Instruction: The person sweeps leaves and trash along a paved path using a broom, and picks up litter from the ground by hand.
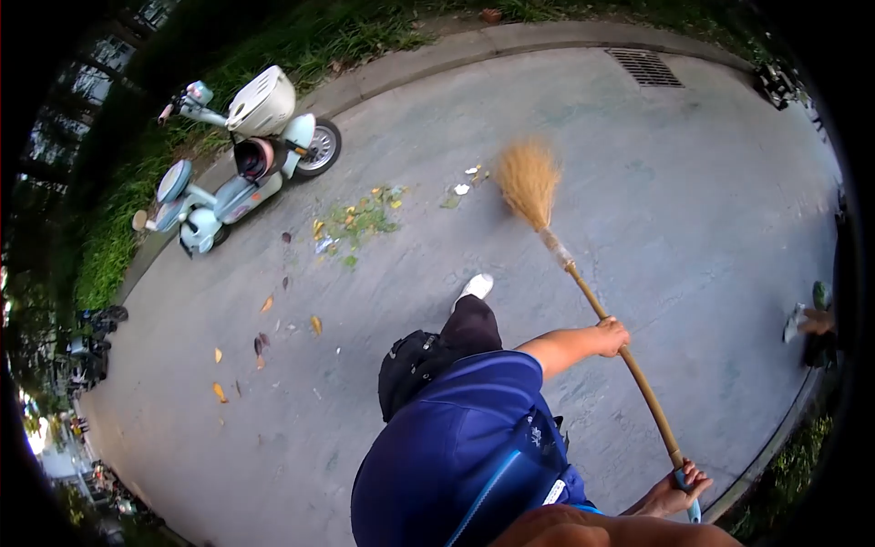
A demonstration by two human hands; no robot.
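A long-handled straw broom (pixel 638 369) slants across the head view, with its light brown bristles up and to the left. My left hand (pixel 612 337) is closed around the middle of the wooden handle. Lower down, my right hand (pixel 673 494) grips the handle near its blue end. The bristle head (pixel 530 180) is over the grey pavement, just right of some white scraps (pixel 461 190). Further left lies a loose patch of green and yellow leaves (pixel 360 221).
A pale blue scooter (pixel 232 196) with a white basket stands by the curb (pixel 401 77) at upper left. Scattered dry leaves (pixel 315 325) lie on the left pavement. A drain grate (pixel 645 68) is at the top right. Part of a person (pixel 814 321) shows at the right edge.
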